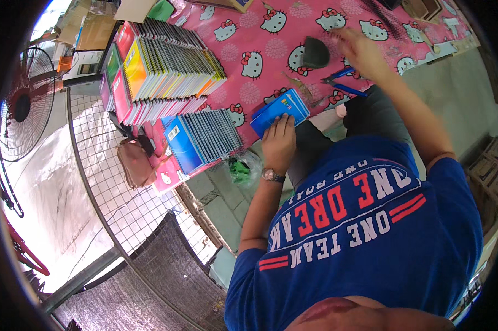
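A blue notebook lies at the table's near edge, in front of my lap. My left hand rests on its near part with the fingers stretched out flat. I see no coil along its visible edges. Farther right, my right hand is over the table, blurred, so its fingers do not show clearly. Beside it, to the left, sits a dark rounded block. Blue-handled pliers lie between my right hand and my lap.
Tall stacks of coloured spiral notebooks stand at the table's left, with a blue spiral-notebook stack nearer me. A pink patterned cloth covers the table. A fan and wire mesh are at far left; a plastic bag hangs below.
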`<state>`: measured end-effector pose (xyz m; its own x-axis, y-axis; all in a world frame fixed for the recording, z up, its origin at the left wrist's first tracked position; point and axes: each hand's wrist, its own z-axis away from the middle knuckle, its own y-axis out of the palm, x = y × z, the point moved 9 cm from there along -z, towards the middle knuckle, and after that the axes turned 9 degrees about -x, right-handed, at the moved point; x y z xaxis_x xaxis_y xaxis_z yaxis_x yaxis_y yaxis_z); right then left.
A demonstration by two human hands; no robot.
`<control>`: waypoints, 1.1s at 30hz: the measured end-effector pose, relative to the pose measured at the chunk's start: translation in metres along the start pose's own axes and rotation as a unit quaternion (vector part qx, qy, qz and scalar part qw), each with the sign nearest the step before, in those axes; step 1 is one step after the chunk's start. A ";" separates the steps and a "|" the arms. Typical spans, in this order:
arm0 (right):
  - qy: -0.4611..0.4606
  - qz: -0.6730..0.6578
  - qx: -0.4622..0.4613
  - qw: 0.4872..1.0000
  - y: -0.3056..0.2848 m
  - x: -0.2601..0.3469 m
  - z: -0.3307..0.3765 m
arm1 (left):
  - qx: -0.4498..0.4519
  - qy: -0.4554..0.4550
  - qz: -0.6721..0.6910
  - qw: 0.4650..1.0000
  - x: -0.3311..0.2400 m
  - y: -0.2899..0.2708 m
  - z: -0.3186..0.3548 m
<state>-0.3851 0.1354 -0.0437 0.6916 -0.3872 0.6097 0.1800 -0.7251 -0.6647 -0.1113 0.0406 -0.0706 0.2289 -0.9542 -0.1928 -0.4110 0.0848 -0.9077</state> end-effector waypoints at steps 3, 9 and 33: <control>-0.044 -0.071 0.053 0.995 0.010 0.038 0.023 | 0.042 -0.029 0.064 0.997 0.012 -0.013 -0.005; -0.124 -0.219 0.189 0.949 0.050 0.098 0.057 | -0.007 -0.020 0.049 0.999 0.017 -0.049 -0.045; -0.275 -0.209 0.112 0.932 0.049 0.139 0.073 | -0.099 -0.080 0.020 0.992 0.020 -0.038 -0.046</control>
<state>-0.2292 0.0874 -0.0233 0.7719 0.2972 0.5621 0.6120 -0.5866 -0.5304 -0.1317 0.0052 -0.0228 0.3396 -0.8923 -0.2975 -0.5846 0.0476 -0.8099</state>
